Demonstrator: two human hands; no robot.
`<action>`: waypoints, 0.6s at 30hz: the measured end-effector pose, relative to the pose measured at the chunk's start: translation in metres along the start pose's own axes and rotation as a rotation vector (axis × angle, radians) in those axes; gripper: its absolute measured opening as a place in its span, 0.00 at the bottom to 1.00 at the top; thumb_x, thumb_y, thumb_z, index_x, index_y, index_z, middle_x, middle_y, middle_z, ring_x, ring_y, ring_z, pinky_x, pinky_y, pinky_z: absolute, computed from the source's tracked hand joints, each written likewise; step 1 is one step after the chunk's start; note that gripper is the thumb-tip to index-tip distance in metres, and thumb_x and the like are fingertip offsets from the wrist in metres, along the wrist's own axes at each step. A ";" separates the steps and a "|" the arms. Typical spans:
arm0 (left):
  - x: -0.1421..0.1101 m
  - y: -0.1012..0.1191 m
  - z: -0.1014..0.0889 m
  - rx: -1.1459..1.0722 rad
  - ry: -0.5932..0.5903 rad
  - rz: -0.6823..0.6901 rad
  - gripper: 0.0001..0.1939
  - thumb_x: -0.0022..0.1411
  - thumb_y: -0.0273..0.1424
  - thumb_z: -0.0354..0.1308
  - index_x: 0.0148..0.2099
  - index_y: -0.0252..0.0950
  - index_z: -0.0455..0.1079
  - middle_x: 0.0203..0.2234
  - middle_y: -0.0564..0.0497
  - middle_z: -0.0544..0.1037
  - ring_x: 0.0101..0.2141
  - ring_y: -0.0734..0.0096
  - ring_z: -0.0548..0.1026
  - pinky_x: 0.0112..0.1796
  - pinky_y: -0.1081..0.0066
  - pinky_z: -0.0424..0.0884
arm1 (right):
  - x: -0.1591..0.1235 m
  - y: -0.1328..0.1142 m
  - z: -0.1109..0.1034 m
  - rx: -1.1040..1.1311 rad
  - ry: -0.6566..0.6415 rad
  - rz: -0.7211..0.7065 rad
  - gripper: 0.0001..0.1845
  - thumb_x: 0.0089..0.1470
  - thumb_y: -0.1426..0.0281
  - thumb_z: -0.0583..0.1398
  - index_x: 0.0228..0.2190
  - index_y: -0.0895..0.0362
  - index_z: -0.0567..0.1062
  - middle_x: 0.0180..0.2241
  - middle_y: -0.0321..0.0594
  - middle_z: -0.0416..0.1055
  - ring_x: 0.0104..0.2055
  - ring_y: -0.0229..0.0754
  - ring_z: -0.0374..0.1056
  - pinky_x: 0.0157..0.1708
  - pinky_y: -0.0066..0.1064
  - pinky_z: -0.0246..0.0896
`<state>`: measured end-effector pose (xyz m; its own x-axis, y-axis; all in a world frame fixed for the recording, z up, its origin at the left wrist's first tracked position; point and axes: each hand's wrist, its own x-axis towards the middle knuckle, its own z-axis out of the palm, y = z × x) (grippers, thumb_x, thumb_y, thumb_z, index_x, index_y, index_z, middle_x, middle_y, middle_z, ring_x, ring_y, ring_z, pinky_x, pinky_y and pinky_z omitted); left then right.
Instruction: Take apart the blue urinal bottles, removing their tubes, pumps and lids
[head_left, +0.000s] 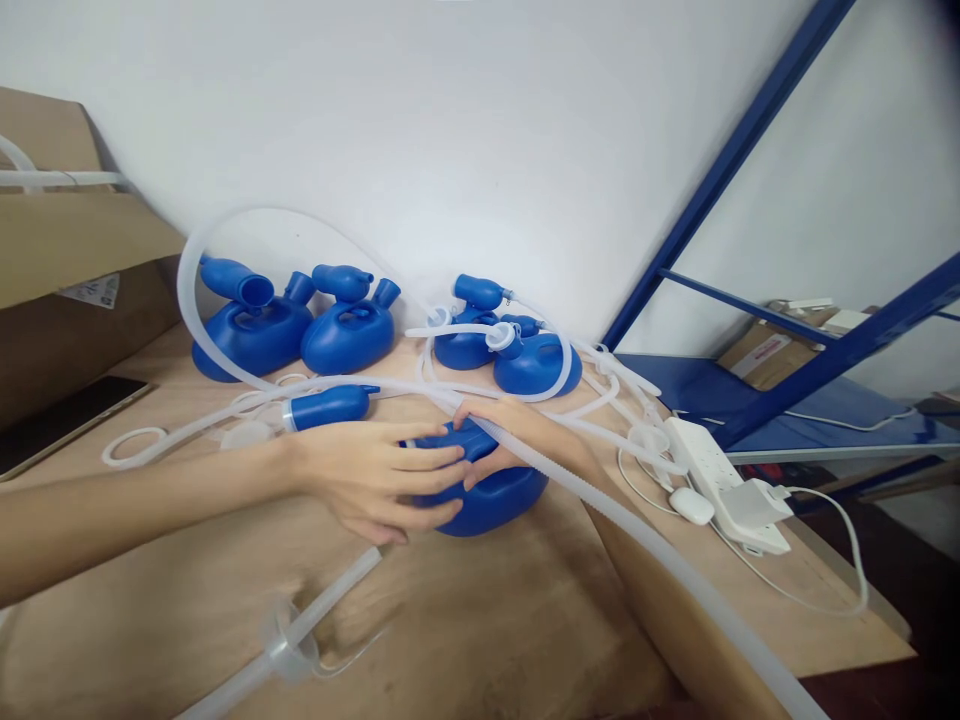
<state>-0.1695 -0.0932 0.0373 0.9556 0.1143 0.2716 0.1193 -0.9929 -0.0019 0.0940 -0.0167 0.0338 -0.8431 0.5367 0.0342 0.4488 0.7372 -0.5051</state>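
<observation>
A blue plastic urinal bottle (499, 508) sits on the table in front of me, its top partly hidden by my hands. My right hand (517, 428) curves round the upper part of the bottle, with the thumb and fingers closed on it. From the left, my left hand (390, 475) lies against the bottle's side, fingers stretched and apart. A ribbed clear hose (600, 500) passes over my right wrist. Below my left hand, another clear tube (341, 595) runs through a translucent cap (289, 640). A loose blue spout piece (330, 407) lies just behind my left hand.
Several more blue bottles, such as one at the left (251, 345), stand along the wall among looping hoses. A white power strip (720, 480) with a plugged-in charger is at the right. A phone (67, 420) and a cardboard box (90, 220) are at the left, a blue shelf frame (720, 180) at the right.
</observation>
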 end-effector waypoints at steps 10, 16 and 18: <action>0.020 -0.031 0.007 -0.444 -0.061 0.037 0.18 0.46 0.60 0.60 0.39 0.71 0.82 0.43 0.58 0.87 0.53 0.50 0.82 0.40 0.53 0.85 | 0.000 -0.002 0.006 0.018 -0.058 0.008 0.38 0.39 0.43 0.77 0.48 0.47 0.78 0.38 0.32 0.78 0.40 0.45 0.73 0.38 0.31 0.60; 0.018 -0.026 0.015 -0.462 -0.076 -0.084 0.28 0.48 0.70 0.50 0.38 0.69 0.83 0.38 0.56 0.88 0.45 0.46 0.86 0.34 0.49 0.86 | 0.000 -0.006 0.007 0.055 -0.079 0.083 0.43 0.34 0.41 0.78 0.50 0.45 0.79 0.34 0.31 0.77 0.37 0.45 0.73 0.35 0.30 0.60; 0.020 -0.022 0.011 -0.496 -0.020 -0.008 0.22 0.54 0.65 0.53 0.41 0.70 0.83 0.40 0.59 0.88 0.46 0.51 0.86 0.38 0.55 0.87 | 0.000 -0.004 0.008 0.045 -0.079 0.064 0.42 0.36 0.42 0.78 0.51 0.44 0.79 0.35 0.31 0.78 0.36 0.44 0.73 0.36 0.31 0.60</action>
<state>-0.1502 -0.0690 0.0321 0.9607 0.1177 0.2514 -0.0114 -0.8882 0.4594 0.0896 -0.0228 0.0294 -0.8347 0.5467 -0.0665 0.4902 0.6826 -0.5421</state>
